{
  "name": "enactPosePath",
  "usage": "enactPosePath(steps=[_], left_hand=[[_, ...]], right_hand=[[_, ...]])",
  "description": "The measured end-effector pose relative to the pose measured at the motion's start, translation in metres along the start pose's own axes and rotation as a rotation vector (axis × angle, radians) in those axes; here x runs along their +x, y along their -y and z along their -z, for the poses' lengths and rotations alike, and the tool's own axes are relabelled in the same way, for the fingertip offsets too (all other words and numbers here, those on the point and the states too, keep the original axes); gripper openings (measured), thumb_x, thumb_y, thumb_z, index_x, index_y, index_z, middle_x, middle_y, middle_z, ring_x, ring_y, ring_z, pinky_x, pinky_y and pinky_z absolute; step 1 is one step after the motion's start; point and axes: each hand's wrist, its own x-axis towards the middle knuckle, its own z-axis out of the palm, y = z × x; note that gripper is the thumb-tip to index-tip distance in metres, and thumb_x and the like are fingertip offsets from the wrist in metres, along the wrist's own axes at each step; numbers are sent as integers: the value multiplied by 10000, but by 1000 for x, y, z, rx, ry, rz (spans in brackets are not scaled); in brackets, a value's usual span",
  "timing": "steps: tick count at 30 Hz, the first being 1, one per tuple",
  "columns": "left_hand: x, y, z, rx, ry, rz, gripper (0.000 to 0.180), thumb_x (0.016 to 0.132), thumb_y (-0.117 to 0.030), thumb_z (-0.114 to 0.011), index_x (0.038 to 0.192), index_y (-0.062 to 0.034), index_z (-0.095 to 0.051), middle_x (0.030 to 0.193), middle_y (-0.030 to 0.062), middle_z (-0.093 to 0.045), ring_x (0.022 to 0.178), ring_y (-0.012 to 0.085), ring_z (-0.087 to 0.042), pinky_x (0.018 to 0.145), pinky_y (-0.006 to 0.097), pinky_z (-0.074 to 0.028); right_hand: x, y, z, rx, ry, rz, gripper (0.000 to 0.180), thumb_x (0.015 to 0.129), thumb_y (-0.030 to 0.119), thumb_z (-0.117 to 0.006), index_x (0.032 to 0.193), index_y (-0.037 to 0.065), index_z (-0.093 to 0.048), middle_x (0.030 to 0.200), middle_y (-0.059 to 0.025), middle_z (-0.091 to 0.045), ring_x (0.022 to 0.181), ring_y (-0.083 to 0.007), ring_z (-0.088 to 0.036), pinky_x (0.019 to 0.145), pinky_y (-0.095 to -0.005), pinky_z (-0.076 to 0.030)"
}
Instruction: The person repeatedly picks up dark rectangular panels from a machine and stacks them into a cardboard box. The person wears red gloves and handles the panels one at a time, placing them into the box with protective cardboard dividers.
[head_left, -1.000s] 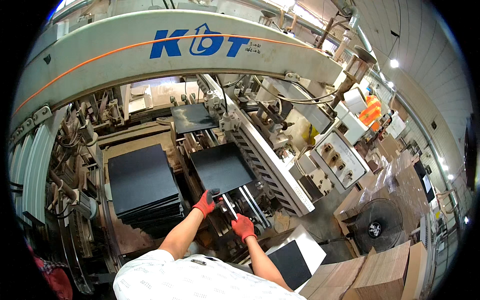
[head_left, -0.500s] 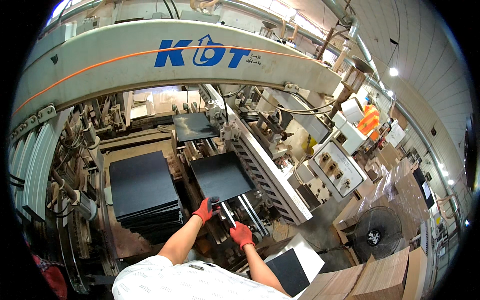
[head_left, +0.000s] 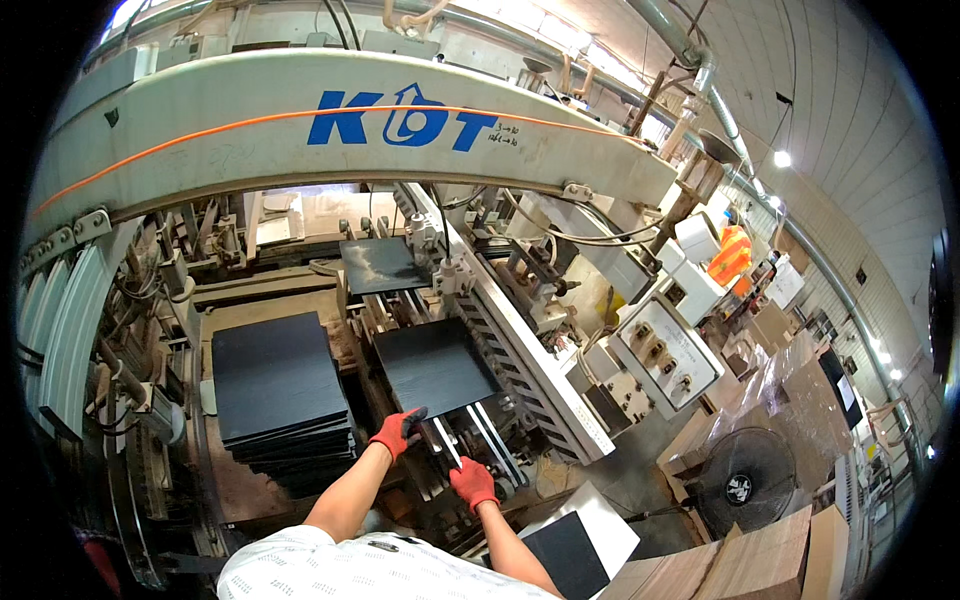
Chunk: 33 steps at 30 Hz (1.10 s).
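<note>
My left hand (head_left: 396,434), in a red glove with dark fingertips, reaches to the near left corner of a black panel (head_left: 435,360). Its fingers are apart and stretched towards the panel's edge; whether they touch it I cannot tell. The panel lies flat on the machine's metal rails (head_left: 484,440). Nearer to me, my gloved right hand (head_left: 473,484) is closed beside the near end of a pale rail, its fingers partly hidden. A tall stack of black panels (head_left: 275,375) stands to the left. Farther along the rails rests another dusty black panel (head_left: 383,265).
A thick pale machine beam (head_left: 230,150) spans overhead with an orange hose along it. A long metal guide (head_left: 540,370) borders the rails on the right, with a control box (head_left: 668,350) beyond. Lower right are a black fan (head_left: 745,482), stacked cardboard (head_left: 745,560) and a dark sheet (head_left: 568,552).
The whole view has shifted slightly, so things appear a little lower and farther left. Both hands and the panels keep nearly the same places relative to the machine.
</note>
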Motion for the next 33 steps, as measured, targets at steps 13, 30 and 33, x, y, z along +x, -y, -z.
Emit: enactPosePath(steps=[13, 30, 33], left_hand=[[-16, 34, -12, -1584, -244, 698, 335, 970, -308, -557, 1161, -43, -634, 1076, 186, -658, 972, 389, -639, 895, 600, -552], [-30, 105, -12, -1771, -110, 622, 368, 1051, -247, -450, 1264, 13, -600, 1266, 243, -643, 1163, 434, -615, 1039, 588, -487], [-21, 57, -50, -1846, -201, 768, 310, 1036, -182, -454, 1217, 38, -575, 1155, 248, -605, 1055, 413, -613, 999, 603, -505]], right_hand=[[6, 8, 1, -8, 31, 13, 327, 860, 355, -579, 1005, 78, -675, 1001, -206, -718, 967, -432, -673, 829, -539, -526], [15, 18, -2, 9, 88, 38, 351, 854, 380, -572, 954, 49, -638, 958, -219, -707, 940, -445, -660, 805, -547, -513], [4, -16, -1, -10, 87, -70, 352, 855, 378, -568, 953, 46, -636, 955, -221, -708, 939, -448, -660, 807, -549, -513]])
